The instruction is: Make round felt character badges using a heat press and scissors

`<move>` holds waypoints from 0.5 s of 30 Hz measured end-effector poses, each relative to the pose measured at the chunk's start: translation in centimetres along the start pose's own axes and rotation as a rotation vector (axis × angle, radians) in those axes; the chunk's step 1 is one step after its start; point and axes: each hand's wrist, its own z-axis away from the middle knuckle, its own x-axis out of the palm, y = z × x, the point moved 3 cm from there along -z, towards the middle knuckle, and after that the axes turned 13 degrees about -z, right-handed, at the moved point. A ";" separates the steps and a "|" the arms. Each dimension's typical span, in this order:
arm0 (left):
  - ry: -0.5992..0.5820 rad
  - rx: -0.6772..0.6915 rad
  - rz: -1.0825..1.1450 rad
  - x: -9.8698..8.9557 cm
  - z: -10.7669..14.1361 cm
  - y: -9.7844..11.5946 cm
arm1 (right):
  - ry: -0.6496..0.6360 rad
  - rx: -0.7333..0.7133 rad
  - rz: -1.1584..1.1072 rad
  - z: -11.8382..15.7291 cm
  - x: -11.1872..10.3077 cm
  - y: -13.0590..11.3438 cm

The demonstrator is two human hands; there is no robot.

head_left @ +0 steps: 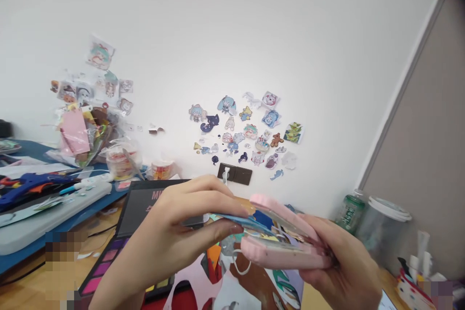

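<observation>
Head view: a pink case [286,247] is held open in the near middle, above the tabletop [25,295], gripped from the right by the right hand [348,266], whose fingers are curled tight round its edge. A blue card [240,222] sticking out of the case is pinched between thumb and fingers [221,201] of the left hand [178,227]. Stickers [247,131] are seen on the far wall.
</observation>
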 end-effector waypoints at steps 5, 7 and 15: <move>0.006 0.071 0.034 -0.3 0.1 0.3 | 0.072 -0.017 -0.022 0.2 0.0 -0.8; 0.021 0.102 0.035 -0.4 0.2 0.3 | 0.071 -0.026 -0.004 0.0 -0.1 -1.1; 0.035 0.201 0.057 -0.6 0.4 0.4 | -0.019 -0.182 0.012 -0.3 -0.9 -0.9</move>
